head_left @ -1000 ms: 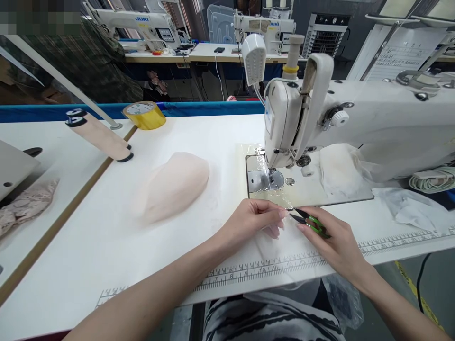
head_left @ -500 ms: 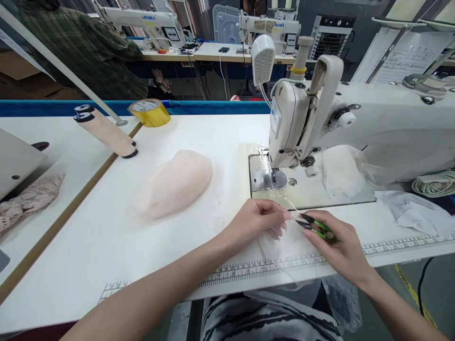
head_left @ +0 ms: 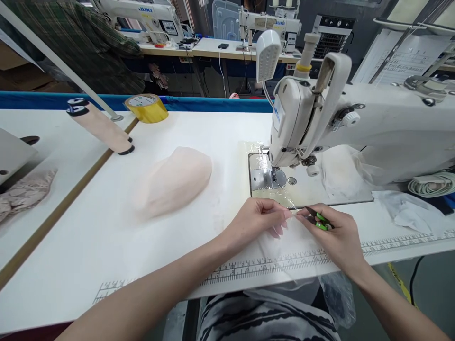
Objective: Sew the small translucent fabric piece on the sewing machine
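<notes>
My left hand (head_left: 256, 219) rests on the white table, its fingers pinched on the edge of a sheer pale fabric piece (head_left: 284, 246) that lies over the printed ruler strip. My right hand (head_left: 332, 234) is closed round small green thread snips (head_left: 317, 219), whose dark blades point left and almost meet my left fingertips. Both hands sit just in front of the needle plate (head_left: 265, 179) of the white sewing machine (head_left: 355, 118). A stack of pale pink fabric pieces (head_left: 176, 182) lies to the left of my hands.
A yellow tape roll (head_left: 145, 107) and a beige thread cone (head_left: 101, 128) lie at the back left. Lace fabric (head_left: 21, 192) is on the neighbouring table. White cloth and plastic (head_left: 408, 208) lie right of the machine. A person in a dark plaid top (head_left: 88, 42) is behind.
My right hand has brought the snips slightly up and left, closer to my left fingertips. The view has shifted a little; my left hand has held its place.
</notes>
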